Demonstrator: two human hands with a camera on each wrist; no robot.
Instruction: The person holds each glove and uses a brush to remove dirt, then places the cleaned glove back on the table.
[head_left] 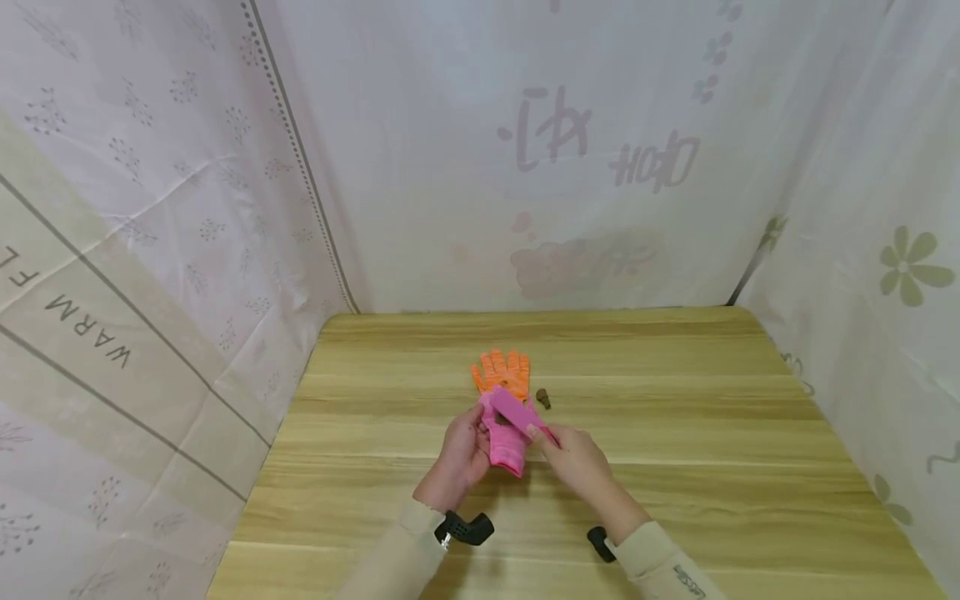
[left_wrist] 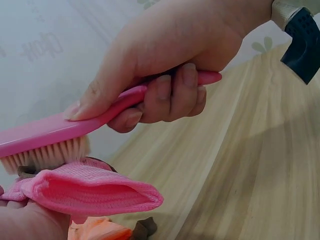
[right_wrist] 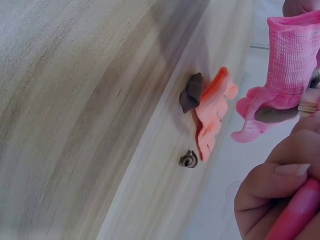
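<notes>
My left hand (head_left: 459,450) holds a pink knit glove (head_left: 508,452) up by its side, the cuff toward me. In the left wrist view the cuff opening faces the camera. My right hand (head_left: 579,462) grips a pink brush (head_left: 513,410) by its handle, thumb laid along the top. Pale bristles (left_wrist: 55,154) rest down on the glove. Brown, clay-like material (right_wrist: 274,115) sticks to the glove beside the bristles. My left fingers are mostly hidden under the glove.
An orange glove (head_left: 512,372) lies on the wooden table (head_left: 697,417) just beyond the pink one. Near it are a brown lump (right_wrist: 191,93) and a small brown coiled piece (right_wrist: 188,159). Patterned curtains (head_left: 450,167) enclose the table's back and sides.
</notes>
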